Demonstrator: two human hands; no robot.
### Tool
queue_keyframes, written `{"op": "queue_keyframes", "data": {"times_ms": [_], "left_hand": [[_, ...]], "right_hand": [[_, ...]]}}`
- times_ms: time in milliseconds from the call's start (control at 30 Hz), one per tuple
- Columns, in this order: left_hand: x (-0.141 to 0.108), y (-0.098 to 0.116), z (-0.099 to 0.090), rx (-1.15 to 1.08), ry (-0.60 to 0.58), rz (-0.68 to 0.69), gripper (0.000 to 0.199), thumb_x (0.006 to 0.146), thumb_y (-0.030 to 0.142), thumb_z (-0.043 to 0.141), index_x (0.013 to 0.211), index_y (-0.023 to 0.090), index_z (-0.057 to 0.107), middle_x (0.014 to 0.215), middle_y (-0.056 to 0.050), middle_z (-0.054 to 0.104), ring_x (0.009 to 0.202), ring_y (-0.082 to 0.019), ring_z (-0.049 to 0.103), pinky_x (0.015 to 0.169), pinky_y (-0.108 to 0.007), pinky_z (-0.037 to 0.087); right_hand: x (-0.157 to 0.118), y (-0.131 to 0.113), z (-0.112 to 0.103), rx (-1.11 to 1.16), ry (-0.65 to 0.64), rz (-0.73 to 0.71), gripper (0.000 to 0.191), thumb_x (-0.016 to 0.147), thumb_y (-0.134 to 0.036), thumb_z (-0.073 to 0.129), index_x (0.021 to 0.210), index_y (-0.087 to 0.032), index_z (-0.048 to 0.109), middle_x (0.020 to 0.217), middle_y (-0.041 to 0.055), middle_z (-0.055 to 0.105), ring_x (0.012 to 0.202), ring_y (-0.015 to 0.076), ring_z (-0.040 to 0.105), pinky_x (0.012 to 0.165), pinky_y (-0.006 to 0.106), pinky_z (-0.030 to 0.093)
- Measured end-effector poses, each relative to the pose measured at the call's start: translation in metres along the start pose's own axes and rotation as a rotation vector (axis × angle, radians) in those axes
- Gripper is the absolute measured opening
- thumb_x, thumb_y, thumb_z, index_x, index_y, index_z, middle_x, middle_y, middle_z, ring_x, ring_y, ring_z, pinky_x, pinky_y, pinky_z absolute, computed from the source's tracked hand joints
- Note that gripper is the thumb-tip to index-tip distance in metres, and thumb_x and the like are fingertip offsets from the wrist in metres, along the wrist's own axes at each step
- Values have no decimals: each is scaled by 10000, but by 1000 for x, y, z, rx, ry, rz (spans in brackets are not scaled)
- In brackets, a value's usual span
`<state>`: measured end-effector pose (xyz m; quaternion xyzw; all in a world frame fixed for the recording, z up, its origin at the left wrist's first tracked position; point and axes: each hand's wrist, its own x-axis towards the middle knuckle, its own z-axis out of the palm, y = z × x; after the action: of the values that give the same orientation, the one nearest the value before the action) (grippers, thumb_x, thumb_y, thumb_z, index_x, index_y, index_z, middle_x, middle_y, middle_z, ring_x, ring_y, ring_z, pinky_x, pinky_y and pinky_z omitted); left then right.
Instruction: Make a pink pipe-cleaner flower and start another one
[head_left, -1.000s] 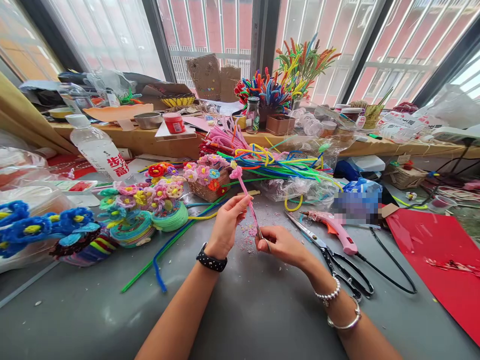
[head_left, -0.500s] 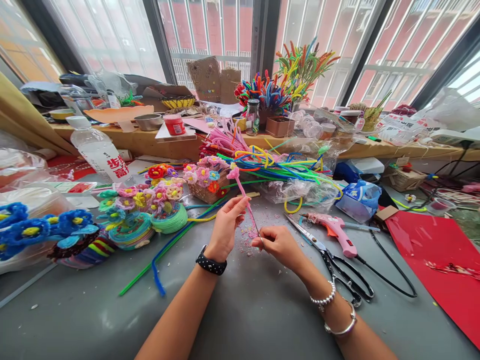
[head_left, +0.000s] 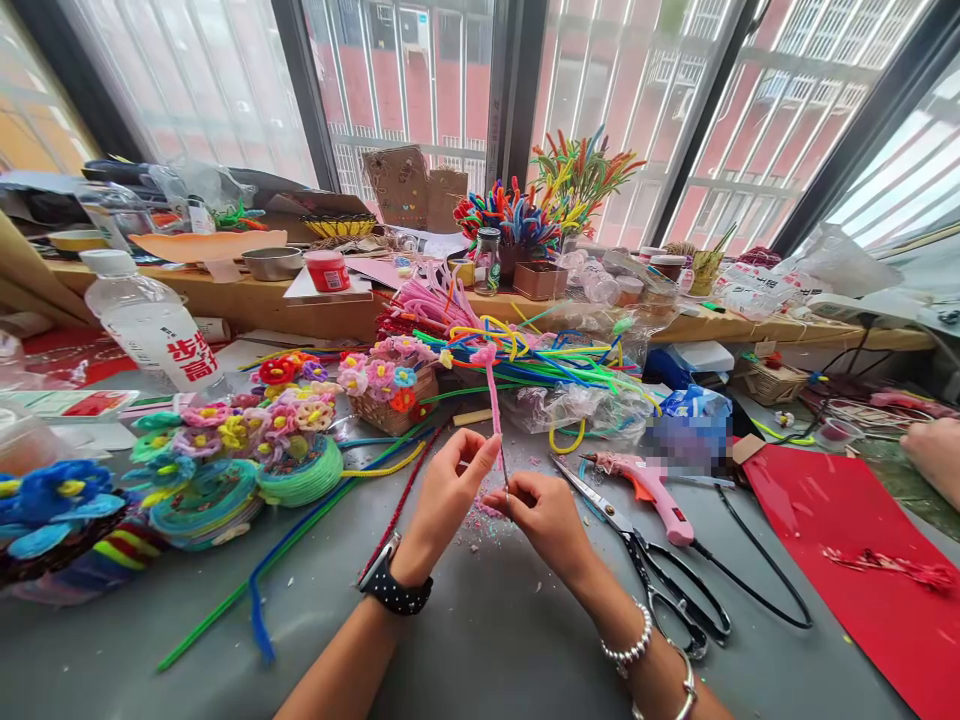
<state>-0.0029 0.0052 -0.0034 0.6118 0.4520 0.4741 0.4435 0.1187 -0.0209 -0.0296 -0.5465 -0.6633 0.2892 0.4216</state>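
My left hand (head_left: 454,490) pinches a pink pipe cleaner (head_left: 493,405) between thumb and forefinger. The stem stands upright, with a small pink fuzzy head at its top. Close beside it, my right hand (head_left: 544,515) is closed around small scissors (head_left: 505,475). Only a thin dark part of them shows, against the lower stem; the fingers hide the handles. Pink fluff trimmings (head_left: 487,515) lie on the grey table beneath both hands.
Large black-handled scissors (head_left: 645,550) and a pink glue gun (head_left: 652,490) lie right of my hands. Pipe-cleaner flower baskets (head_left: 300,440) stand left, near a bottle (head_left: 154,325). Loose pipe cleaners (head_left: 525,350) lie ahead. Another person's hand (head_left: 937,455) is above red sheets (head_left: 840,540).
My view has tilted up and turned slightly right. The pink stem stands straighter, and my hands are closer together. Another person's hand has come in at the right edge.
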Motion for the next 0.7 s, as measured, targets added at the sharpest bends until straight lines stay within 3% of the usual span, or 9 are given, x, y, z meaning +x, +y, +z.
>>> {"op": "queue_keyframes", "data": {"times_ms": [100, 267, 500, 700], "left_hand": [[-2, 3, 1, 73, -84, 22, 258, 735, 396, 483, 640, 157, 458, 617, 35, 433, 564, -85, 406, 517, -196, 347], [-3, 3, 0, 145, -89, 64, 222, 746, 346, 470, 632, 156, 452, 603, 32, 434, 562, -85, 403, 530, -195, 352], [-1, 3, -1, 194, -134, 94, 203, 752, 312, 446, 621, 157, 454, 581, 31, 433, 545, -86, 393, 524, -199, 342], [-1, 6, -3, 206, -212, 120, 191, 755, 301, 444, 632, 159, 472, 567, 30, 473, 536, -91, 430, 537, -207, 354]], "right_hand": [[1, 0, 1, -12, 4, 1, 423, 714, -425, 521, 443, -173, 317, 425, -60, 302, 436, 67, 264, 429, 207, 192], [2, 2, 2, 25, -22, 23, 447, 704, -485, 501, 432, -174, 329, 419, -54, 307, 434, 70, 274, 428, 212, 191], [4, 8, -8, 297, -412, 74, 602, 648, -718, 335, 557, -141, 480, 488, -1, 457, 429, 82, 379, 435, 211, 293], [3, 6, -14, 370, -504, 35, 643, 635, -744, 284, 646, -131, 480, 561, 7, 469, 456, 78, 399, 453, 208, 315]]}}
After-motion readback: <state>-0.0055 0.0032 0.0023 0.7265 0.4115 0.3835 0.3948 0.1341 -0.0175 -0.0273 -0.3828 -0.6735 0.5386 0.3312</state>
